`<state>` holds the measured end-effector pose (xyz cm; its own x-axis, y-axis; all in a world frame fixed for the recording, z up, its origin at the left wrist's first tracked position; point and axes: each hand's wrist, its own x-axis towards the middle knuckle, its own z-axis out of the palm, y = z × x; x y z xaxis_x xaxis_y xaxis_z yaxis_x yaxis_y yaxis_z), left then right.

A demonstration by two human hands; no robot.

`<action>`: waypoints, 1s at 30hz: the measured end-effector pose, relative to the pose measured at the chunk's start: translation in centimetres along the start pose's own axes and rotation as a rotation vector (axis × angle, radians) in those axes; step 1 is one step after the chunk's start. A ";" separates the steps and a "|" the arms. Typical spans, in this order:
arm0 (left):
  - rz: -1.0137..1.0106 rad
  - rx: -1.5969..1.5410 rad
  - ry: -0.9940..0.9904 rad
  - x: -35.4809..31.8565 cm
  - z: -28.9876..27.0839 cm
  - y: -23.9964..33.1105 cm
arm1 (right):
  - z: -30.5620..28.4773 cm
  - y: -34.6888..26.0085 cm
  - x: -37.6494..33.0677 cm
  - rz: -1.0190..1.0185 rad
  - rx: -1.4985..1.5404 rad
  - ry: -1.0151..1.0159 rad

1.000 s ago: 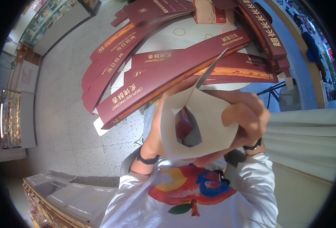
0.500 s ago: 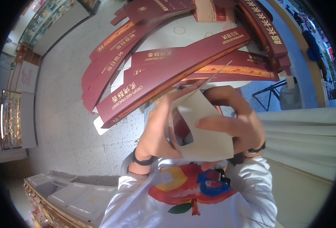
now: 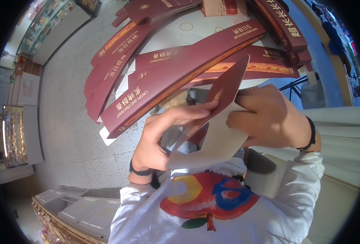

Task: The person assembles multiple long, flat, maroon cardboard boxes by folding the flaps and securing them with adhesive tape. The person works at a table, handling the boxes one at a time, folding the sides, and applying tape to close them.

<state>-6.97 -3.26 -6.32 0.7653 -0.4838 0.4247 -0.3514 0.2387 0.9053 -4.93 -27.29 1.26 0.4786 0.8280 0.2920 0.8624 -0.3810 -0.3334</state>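
Close to my chest, I hold a maroon cardboard box (image 3: 227, 85) with a pale inner side, its end flaps partly folded. My left hand (image 3: 157, 136) is closed around its left side, fingers lying along the maroon face. On the right, my right hand (image 3: 271, 116) pinches the pale panel with curled fingers. One maroon flap stands up, pointing away from me. Just beyond it, a long maroon box (image 3: 188, 77) lies slantwise over other long maroon boxes on the white table (image 3: 176, 38).
More flat maroon cartons (image 3: 114, 61) fan out along the table's left side. Another long box (image 3: 279, 30) lies at the far right, near a brown paper package (image 3: 224, 8). Glass display cases (image 3: 45, 26) line the left. A pale curtain (image 3: 334, 130) hangs at the right.
My right hand has moved right and up, its forearm swinging outward. The box has turned, so its maroon flap now shows broadside. My left hand has shifted slightly left.
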 end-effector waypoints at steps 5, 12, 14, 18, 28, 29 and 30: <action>0.108 0.065 0.142 -0.3 0.6 -1.2 | 0.5 0.0 0.0 -0.035 0.025 0.139; 0.086 0.021 0.194 -1.0 1.6 -1.2 | 0.4 -0.5 -0.1 -0.026 0.093 0.096; 0.101 0.046 0.178 -1.1 1.6 -1.1 | 0.3 -0.5 -0.1 -0.021 0.125 0.084; 0.118 0.131 0.077 -0.9 1.1 -0.4 | 0.2 -0.4 -0.3 -0.033 0.109 0.096; -0.022 0.070 0.575 -0.8 1.8 -3.3 | 4.9 -0.2 0.8 0.455 0.358 0.342; 0.013 0.163 0.429 -1.4 0.6 -3.9 | 5.1 -0.2 0.9 0.493 0.375 0.360; -0.002 0.212 0.395 -1.9 0.5 -4.2 | 5.0 -0.2 0.9 0.521 0.374 0.303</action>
<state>-7.23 -3.70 -10.92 0.8989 -0.1158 0.4225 -0.4208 0.0404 0.9063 -5.48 -24.40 -2.85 0.8851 0.4049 0.2293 0.4204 -0.4844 -0.7672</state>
